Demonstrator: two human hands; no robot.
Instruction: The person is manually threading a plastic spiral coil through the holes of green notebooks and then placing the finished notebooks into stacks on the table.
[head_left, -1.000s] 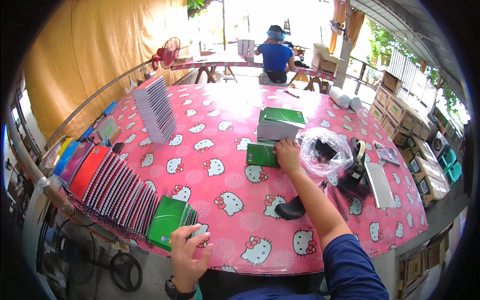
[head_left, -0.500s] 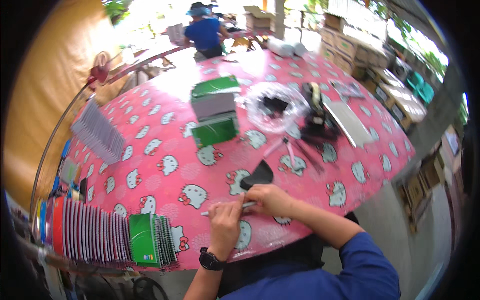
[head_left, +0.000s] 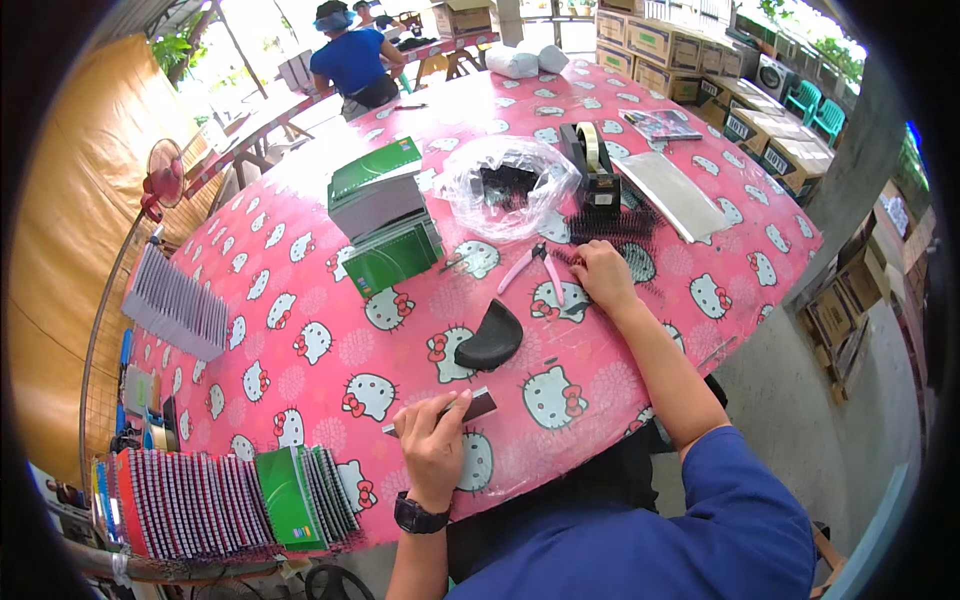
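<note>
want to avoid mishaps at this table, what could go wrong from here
Wire pricks: the right hand is close to the black wire coils and the pink-handled pliers, so a loose wire end might poke a finger.

Falling books: the row of notebooks sits along the edge of the table, so a bump might knock some off.

Sliding stack: the green notebooks in the middle are piled unevenly and could slip if nudged.

Tabletop (head_left: 420, 325) pink, white-cat, red-bow print. Near left corner: red notebooks (head_left: 200, 505), green notebooks (head_left: 285, 498). Strip (head_left: 482, 404) dark, pale-edged. Pliers (head_left: 516, 269) pink-handled. Coils (head_left: 612, 227) black.
</note>
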